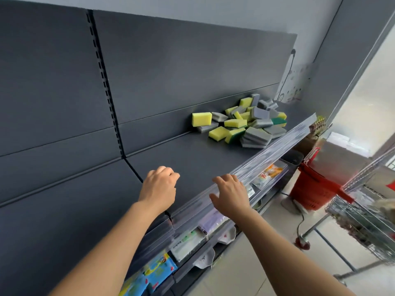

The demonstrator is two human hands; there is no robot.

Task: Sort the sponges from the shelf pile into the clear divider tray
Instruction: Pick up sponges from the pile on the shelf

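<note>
Dark grey shelf (pixel 192 159) carries the sponges (pixel 241 124), piled loosely near its far right end, well apart from both grips. Left grip (pixel 159 184) hovers with fingers curled on nothing; right grip (pixel 229 194), fingers spread, lies at the clear front rail (pixel 273 146).

1. No word, number or brand can be read anywhere in the view; every print is too blurred or too small.
2. The clear strip (pixel 277 150) on the front edge of the shelf (pixel 192 159) carries pale paper inserts, their print illegible.
3. Below the strip lie an orange-and-white packet (pixel 269 173), a white packet with green marks (pixel 188 240) and a blue packet with yellow figures (pixel 158 269); the lettering on them is unreadable.
4. Beyond the strip's far end, a wall sheet (pixel 296 84) shows coloured spots only.
5. Right of the strip, a red patch (pixel 391 185) is cut off by the frame edge.
</note>
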